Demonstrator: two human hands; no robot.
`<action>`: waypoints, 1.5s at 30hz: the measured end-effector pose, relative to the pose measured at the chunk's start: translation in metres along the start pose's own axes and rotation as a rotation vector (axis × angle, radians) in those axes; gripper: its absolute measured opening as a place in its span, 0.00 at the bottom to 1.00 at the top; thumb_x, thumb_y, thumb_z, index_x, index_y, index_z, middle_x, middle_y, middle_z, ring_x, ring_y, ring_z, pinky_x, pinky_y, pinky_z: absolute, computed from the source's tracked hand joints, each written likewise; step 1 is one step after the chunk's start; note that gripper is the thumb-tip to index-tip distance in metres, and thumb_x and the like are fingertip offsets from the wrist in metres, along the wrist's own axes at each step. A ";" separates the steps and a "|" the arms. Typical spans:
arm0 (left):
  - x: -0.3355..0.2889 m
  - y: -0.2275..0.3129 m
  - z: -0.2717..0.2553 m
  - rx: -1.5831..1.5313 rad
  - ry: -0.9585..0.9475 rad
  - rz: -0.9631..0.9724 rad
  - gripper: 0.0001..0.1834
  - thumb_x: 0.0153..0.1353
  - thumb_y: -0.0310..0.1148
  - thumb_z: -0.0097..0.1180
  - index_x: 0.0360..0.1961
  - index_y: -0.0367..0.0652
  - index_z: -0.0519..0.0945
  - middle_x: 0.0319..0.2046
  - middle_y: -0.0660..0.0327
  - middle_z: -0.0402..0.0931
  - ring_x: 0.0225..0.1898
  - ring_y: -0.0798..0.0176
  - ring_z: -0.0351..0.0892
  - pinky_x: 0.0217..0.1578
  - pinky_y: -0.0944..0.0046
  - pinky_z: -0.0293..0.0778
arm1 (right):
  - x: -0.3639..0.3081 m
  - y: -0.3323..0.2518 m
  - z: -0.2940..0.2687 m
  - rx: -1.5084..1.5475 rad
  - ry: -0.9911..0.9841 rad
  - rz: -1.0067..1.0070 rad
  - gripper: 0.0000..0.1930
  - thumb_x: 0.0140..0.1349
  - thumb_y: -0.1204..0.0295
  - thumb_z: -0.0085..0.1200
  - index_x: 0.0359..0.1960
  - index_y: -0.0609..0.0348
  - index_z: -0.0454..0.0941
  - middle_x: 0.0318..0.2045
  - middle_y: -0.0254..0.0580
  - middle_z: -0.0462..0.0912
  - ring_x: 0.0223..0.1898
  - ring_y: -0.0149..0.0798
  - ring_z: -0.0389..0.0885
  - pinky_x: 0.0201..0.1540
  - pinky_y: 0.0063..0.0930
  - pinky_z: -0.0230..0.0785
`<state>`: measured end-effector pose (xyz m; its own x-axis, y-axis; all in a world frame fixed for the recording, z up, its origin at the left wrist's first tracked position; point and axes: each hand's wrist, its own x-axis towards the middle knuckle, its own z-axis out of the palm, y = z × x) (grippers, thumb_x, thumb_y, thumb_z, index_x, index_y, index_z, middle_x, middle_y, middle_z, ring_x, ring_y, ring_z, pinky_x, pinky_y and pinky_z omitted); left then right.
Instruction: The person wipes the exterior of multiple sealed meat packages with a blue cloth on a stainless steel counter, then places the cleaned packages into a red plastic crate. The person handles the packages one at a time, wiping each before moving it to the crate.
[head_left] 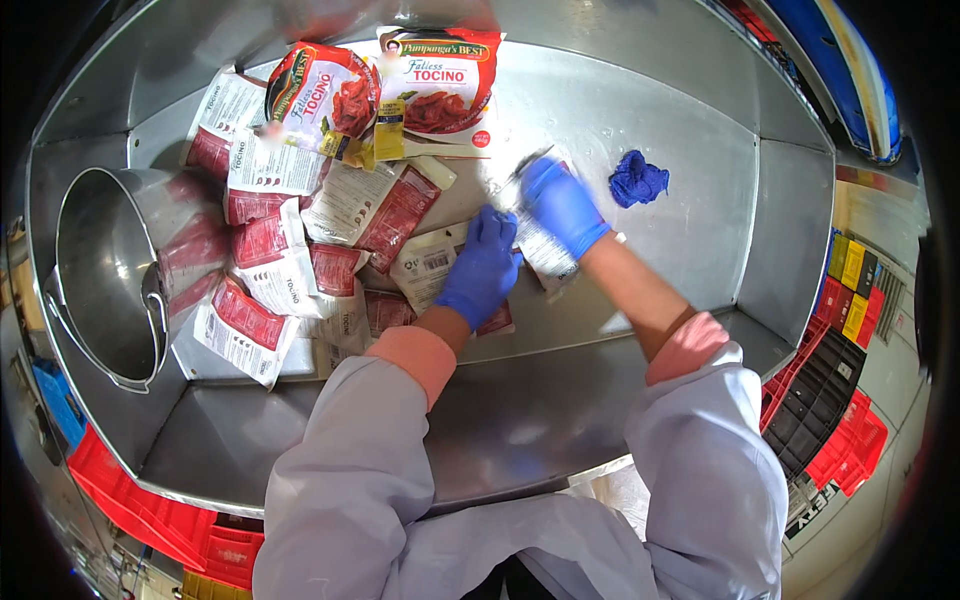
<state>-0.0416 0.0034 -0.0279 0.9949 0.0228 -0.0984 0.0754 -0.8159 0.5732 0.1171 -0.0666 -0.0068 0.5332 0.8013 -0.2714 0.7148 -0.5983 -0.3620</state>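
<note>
My left hand [485,262], in a blue glove, is at the left edge of a white food pouch [545,255], its fingers closed on that edge. My right hand [562,207], also gloved in blue, lies over the same pouch with bent fingers around it. Its fingertips are slightly blurred and cover part of the pouch. Beside my left hand lies another food pouch [428,264] with a barcode. Right of my right hand sits a crumpled dark blue cloth [638,180].
A metal sink [690,130] surrounds everything. Several red and white pouches [365,205] are heaped on its left, two with their printed fronts up [440,90]. A steel bucket [105,270] lies tipped at the far left. Red crates [850,440] stand outside the sink.
</note>
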 end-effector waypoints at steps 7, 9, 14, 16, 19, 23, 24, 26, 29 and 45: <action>0.001 0.001 0.006 0.262 0.063 0.152 0.26 0.62 0.36 0.51 0.51 0.21 0.70 0.55 0.41 0.64 0.58 0.37 0.60 0.60 0.48 0.62 | -0.011 0.026 0.016 -0.244 0.183 -0.215 0.06 0.49 0.77 0.50 0.30 0.60 0.74 0.27 0.49 0.76 0.30 0.49 0.79 0.32 0.40 0.72; 0.001 0.001 0.006 0.375 0.041 0.173 0.27 0.62 0.37 0.51 0.52 0.19 0.69 0.54 0.40 0.65 0.57 0.37 0.61 0.60 0.49 0.62 | -0.001 0.034 -0.012 -0.077 0.177 -0.093 0.05 0.49 0.78 0.48 0.28 0.61 0.75 0.27 0.49 0.77 0.29 0.48 0.79 0.33 0.39 0.72; -0.001 0.000 0.006 0.321 0.048 0.158 0.29 0.63 0.38 0.50 0.54 0.19 0.66 0.53 0.39 0.65 0.59 0.37 0.62 0.60 0.51 0.63 | -0.007 0.017 0.002 -0.220 0.078 -0.193 0.05 0.47 0.77 0.50 0.27 0.62 0.76 0.29 0.51 0.78 0.30 0.50 0.79 0.34 0.39 0.74; -0.002 0.000 0.006 0.320 0.069 0.153 0.29 0.63 0.38 0.50 0.55 0.19 0.66 0.53 0.39 0.66 0.59 0.37 0.62 0.60 0.52 0.63 | 0.001 0.023 -0.020 -0.051 0.115 0.010 0.04 0.46 0.75 0.52 0.24 0.60 0.75 0.27 0.51 0.76 0.26 0.50 0.78 0.32 0.39 0.73; 0.001 0.003 0.010 0.196 0.087 0.167 0.25 0.63 0.35 0.48 0.51 0.18 0.69 0.53 0.37 0.66 0.59 0.33 0.61 0.60 0.46 0.62 | -0.017 0.007 0.033 -0.107 0.126 -0.388 0.04 0.45 0.76 0.52 0.25 0.60 0.75 0.25 0.51 0.75 0.24 0.49 0.77 0.30 0.38 0.72; -0.005 -0.005 0.011 0.167 0.077 0.169 0.25 0.63 0.32 0.47 0.51 0.17 0.68 0.53 0.34 0.64 0.59 0.30 0.60 0.61 0.43 0.60 | -0.004 0.028 -0.003 -0.259 0.015 -0.064 0.06 0.48 0.75 0.53 0.30 0.59 0.73 0.25 0.49 0.76 0.27 0.50 0.77 0.29 0.41 0.72; -0.005 -0.005 0.011 0.179 0.054 0.164 0.26 0.63 0.34 0.47 0.53 0.18 0.67 0.53 0.36 0.65 0.59 0.32 0.60 0.61 0.46 0.61 | -0.002 0.029 -0.014 -0.142 -0.001 -0.018 0.07 0.48 0.77 0.52 0.30 0.61 0.72 0.25 0.50 0.76 0.26 0.50 0.77 0.27 0.40 0.71; -0.005 -0.003 0.009 0.204 0.008 0.145 0.28 0.65 0.38 0.48 0.55 0.20 0.66 0.54 0.38 0.65 0.60 0.37 0.62 0.60 0.51 0.63 | -0.018 0.007 0.016 -0.430 0.033 -0.330 0.03 0.50 0.75 0.52 0.25 0.61 0.76 0.26 0.51 0.77 0.28 0.48 0.78 0.31 0.37 0.73; -0.011 -0.010 0.006 0.312 0.019 0.165 0.28 0.64 0.38 0.49 0.54 0.19 0.66 0.54 0.38 0.66 0.59 0.36 0.63 0.60 0.50 0.64 | -0.003 0.011 -0.019 -0.019 0.085 0.018 0.02 0.48 0.76 0.52 0.22 0.60 0.74 0.25 0.51 0.76 0.27 0.49 0.77 0.31 0.38 0.72; 0.000 0.006 0.005 0.284 0.005 0.233 0.24 0.65 0.36 0.46 0.50 0.21 0.68 0.54 0.40 0.63 0.58 0.37 0.62 0.62 0.49 0.60 | 0.008 0.094 0.003 -0.161 -0.043 0.225 0.08 0.49 0.73 0.52 0.31 0.60 0.78 0.25 0.52 0.78 0.24 0.50 0.79 0.29 0.39 0.74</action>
<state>-0.0419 -0.0041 -0.0285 0.9835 -0.1805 0.0124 -0.1744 -0.9274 0.3310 0.1874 -0.1166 -0.0457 0.6690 0.6458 -0.3679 0.6457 -0.7502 -0.1427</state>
